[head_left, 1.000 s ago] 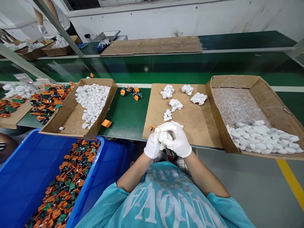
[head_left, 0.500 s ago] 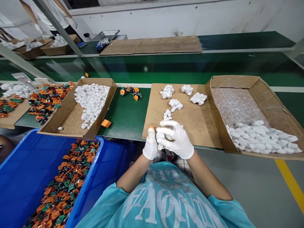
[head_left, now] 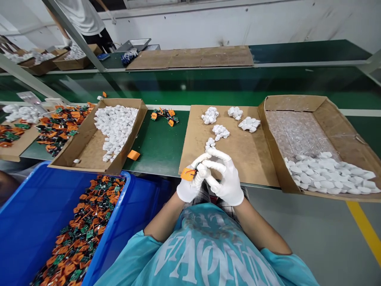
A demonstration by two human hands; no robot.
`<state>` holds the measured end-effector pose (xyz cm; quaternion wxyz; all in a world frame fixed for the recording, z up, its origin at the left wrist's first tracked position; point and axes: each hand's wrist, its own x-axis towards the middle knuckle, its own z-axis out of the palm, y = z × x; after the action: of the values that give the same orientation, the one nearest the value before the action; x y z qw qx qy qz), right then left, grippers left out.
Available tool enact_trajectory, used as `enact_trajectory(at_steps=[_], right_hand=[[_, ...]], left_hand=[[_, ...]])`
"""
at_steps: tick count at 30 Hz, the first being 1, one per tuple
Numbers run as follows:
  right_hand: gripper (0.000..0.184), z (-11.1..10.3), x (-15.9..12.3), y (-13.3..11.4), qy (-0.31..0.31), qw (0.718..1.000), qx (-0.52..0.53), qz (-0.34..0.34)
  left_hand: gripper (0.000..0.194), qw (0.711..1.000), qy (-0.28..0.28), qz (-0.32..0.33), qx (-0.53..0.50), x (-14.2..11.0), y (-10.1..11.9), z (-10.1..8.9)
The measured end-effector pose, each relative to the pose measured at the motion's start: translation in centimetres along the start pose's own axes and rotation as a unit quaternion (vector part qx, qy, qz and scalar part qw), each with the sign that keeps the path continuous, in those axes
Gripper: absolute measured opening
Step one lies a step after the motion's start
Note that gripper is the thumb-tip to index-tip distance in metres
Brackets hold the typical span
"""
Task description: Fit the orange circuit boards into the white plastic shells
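Within the pinch of the gloved left hand (head_left: 190,188), an orange piece (head_left: 188,174), flat and squarish, shows its broad face upward, longer axis running roughly left to right, its dark part (head_left: 195,172) toward the fingers. The right hand (head_left: 228,180) curves alongside, its grip unclear, near a cardboard sheet (head_left: 245,155).

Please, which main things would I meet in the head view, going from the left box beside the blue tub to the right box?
Left box, cluster of orange parts, left hand holding an orange part, right hand, right box.
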<state>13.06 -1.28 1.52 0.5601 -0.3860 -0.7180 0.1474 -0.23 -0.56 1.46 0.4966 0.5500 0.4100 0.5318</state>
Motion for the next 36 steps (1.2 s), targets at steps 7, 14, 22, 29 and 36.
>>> enact_trajectory(at_steps=[7, 14, 22, 29, 36], right_hand=[[0.039, -1.0, 1.5, 1.2, -0.117, 0.99, 0.04, -0.071], [0.021, -0.8, 2.2, 1.1, -0.125, 0.984, -0.037, -0.12], [0.029, -0.1, 1.7, 1.4, -0.118, 0.991, 0.059, -0.018], [0.019, 0.2, 1.7, 0.4, -0.088, 0.978, 0.184, 0.047], [0.033, -0.2, 1.2, 0.0, -0.031, 0.983, 0.165, 0.076]], left_hand=[[0.068, 0.99, -0.126, -0.068, -0.004, 0.1, 0.0, -0.1], [0.073, 0.985, -0.121, -0.117, -0.027, 0.5, 0.7, -0.2], [0.064, 0.98, -0.075, -0.155, -0.1, 0.1, 0.1, 0.1], [0.07, 0.978, -0.103, -0.15, -0.101, -0.1, 0.3, 0.3], [0.056, 0.989, -0.092, -0.066, -0.09, -0.2, 0.0, 0.0]])
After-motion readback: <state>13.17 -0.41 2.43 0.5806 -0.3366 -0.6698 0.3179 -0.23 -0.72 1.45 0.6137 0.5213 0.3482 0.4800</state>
